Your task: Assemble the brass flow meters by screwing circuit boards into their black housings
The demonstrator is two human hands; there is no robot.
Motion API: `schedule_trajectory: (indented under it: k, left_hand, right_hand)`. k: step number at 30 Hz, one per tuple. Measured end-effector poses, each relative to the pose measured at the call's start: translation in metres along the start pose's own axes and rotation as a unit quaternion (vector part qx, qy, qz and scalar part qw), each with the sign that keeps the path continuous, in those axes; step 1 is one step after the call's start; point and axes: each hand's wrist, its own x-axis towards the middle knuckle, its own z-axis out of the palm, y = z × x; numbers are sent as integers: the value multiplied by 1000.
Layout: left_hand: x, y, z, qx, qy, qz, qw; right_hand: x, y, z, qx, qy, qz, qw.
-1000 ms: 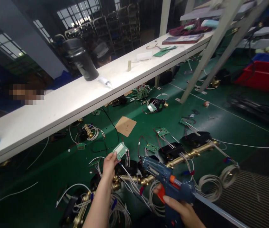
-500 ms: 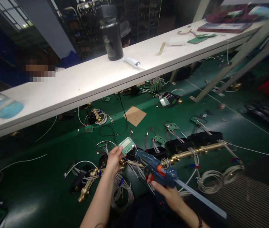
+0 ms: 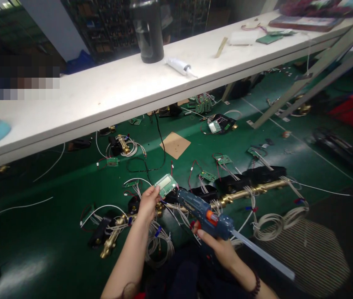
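Observation:
A green circuit board (image 3: 166, 185) with a pale display is pinched at its left edge by my left hand (image 3: 149, 202). My right hand (image 3: 218, 245) is wrapped round a dark blue glue gun (image 3: 196, 209), a finger at its red trigger. From the gun's rear sticks out a long translucent glue stick (image 3: 263, 254). The nozzle points at the board's lower right side; whether it touches is too small to tell. Beneath both hands lie brass pipe fittings (image 3: 253, 192) with black housings (image 3: 234, 182), and coiled white cables (image 3: 160, 247).
A white raised shelf (image 3: 101, 108) crosses the view, bearing a black bottle (image 3: 149, 35) and a white tube (image 3: 178, 65). On the green bench (image 3: 70, 191) lie a brown square card (image 3: 175, 145) and several wired boards (image 3: 223, 159). Another person sits beyond the shelf at left.
The view has shifted slightly, so the shelf and bench sit higher in the picture. Both hands keep their holds on the circuit board and glue gun, which stay close together.

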Motion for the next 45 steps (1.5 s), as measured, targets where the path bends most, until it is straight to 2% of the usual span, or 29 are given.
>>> schedule_trajectory:
  k: [17,26,37,45]
  left_hand:
    - [-2,0,0,-7,13,2,1000]
    - [-3,0,2,3,12,7,1000]
    - [-6,4,4,5,0,7,1000]
    - [-4,2,1,7,3,15,1000]
  right_hand:
    - [-3,0,-5,-22,-37,-12,999]
    - [0,-9,-8,-9,-14,-36,999]
    - [6,9,-8,4,15,-35,999]
    - [4,15,-7,-6,7,-39,999]
